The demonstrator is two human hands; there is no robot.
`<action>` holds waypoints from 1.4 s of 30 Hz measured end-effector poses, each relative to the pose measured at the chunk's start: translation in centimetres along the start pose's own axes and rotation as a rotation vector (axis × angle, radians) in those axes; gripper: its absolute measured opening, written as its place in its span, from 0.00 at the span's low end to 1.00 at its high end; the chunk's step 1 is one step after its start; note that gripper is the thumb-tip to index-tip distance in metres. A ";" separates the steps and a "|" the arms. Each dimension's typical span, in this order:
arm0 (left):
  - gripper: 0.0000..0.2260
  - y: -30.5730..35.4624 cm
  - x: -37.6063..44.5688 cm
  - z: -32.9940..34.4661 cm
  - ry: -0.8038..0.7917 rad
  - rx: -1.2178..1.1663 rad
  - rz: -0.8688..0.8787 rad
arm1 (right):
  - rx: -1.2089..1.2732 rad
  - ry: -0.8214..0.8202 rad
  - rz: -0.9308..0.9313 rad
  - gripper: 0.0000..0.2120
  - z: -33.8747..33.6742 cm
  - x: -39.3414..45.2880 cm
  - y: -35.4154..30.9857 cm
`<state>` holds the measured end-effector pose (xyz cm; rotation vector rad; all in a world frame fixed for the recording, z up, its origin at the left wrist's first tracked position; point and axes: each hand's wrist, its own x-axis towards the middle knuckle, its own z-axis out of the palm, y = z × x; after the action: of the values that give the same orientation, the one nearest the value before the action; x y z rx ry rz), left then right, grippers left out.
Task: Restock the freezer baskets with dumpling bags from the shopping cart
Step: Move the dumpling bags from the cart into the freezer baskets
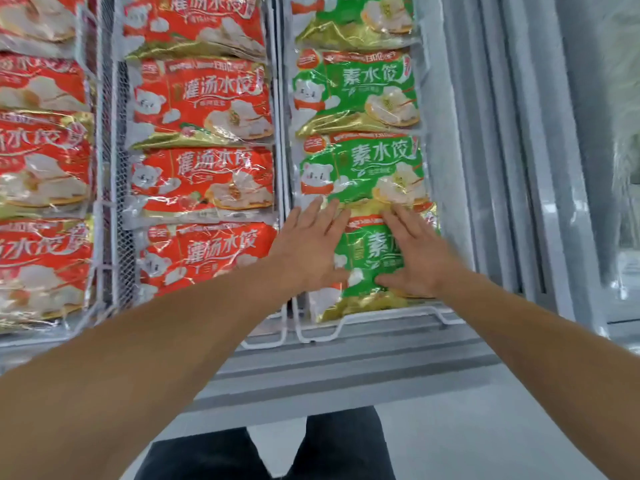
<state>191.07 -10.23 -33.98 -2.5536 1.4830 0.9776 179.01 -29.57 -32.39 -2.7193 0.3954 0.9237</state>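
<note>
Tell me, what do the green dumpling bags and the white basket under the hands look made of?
The green dumpling bag under both hands looks like thin glossy plastic film: it is crinkled, shows bright glare streaks and has a shiny gold band at its lower edge. The white basket seems to be coated metal wire, judging by its thin bent rods with a smooth white finish; metal is a guess.

Green bags [360, 171] read "素水饺"; red bags [204, 102] read "灌汤水饺".

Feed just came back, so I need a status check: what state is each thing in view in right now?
Left hand: open, flat on the front green bag.
Right hand: open, flat on it too.
Front green bag: lying in basket, pressed.
Right basket: full of green bags.
Middle basket: full of red bags.
</note>
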 end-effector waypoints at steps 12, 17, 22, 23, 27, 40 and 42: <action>0.36 -0.4 2.6 -1.9 0.213 -0.044 -0.095 | 0.123 0.246 -0.169 0.34 -3.5 3.7 3.8; 0.37 -2.1 8.0 -4.5 0.147 -0.096 -0.242 | 0.162 0.153 -0.089 0.41 -5.6 9.3 4.0; 0.42 -3.7 7.9 -3.5 0.087 -0.030 -0.219 | 0.234 0.150 -0.007 0.47 -4.5 9.4 4.8; 0.42 -3.9 7.8 -3.8 0.080 -0.029 -0.211 | 0.243 0.158 0.014 0.47 -4.7 9.5 4.6; 0.37 -5.4 8.8 -6.2 0.313 -0.131 -0.175 | 0.230 0.273 0.002 0.38 -7.6 11.1 3.9; 0.45 -11.8 17.6 -11.9 0.201 -0.067 -0.241 | 0.197 0.208 -0.010 0.47 -14.2 20.9 4.9; 0.45 -11.7 17.4 -12.5 0.220 -0.056 -0.246 | 0.187 0.249 -0.004 0.44 -14.7 20.9 4.7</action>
<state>212.65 -21.34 -36.41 -2.8747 1.1552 0.7362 201.59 -42.23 -34.68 -2.6642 0.4954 0.5181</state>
